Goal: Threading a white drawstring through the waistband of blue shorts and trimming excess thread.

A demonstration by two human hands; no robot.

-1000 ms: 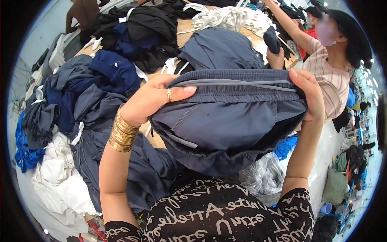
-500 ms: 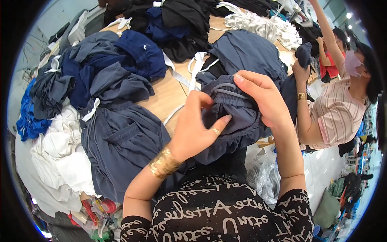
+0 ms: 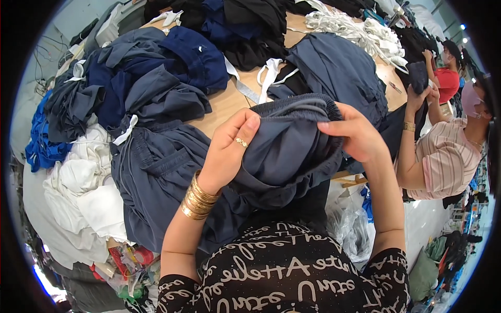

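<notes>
Both hands hold a dark grey garment (image 3: pixel 284 148) by its gathered elastic waistband, which is spread into a wide loop. A grey drawstring runs along the band's far side. My left hand (image 3: pixel 228 148) pinches the band's left end between thumb and fingers. At the other end my right hand (image 3: pixel 357 130) grips the band, thumb on the inside and fingers behind, partly hidden. Below, the garment's cloth hangs in folds in front of my body. To the left, close to my left forearm, lies another grey drawstring garment (image 3: pixel 162 177) with a white tie.
Navy cloth (image 3: pixel 195 62) and black cloth (image 3: pixel 253 47) are heaped on the wooden table (image 3: pixel 222 109). White strips (image 3: pixel 355 34) lie at the far right, white fabric (image 3: pixel 86 182) at the left. A co-worker in a striped shirt (image 3: pixel 441 161) stands at right, holding dark cloth.
The bunched waistband has been opened and stretched wider. My hands have moved apart, the left thumb now closed on the band. The co-worker's raised arm has come down to the dark cloth.
</notes>
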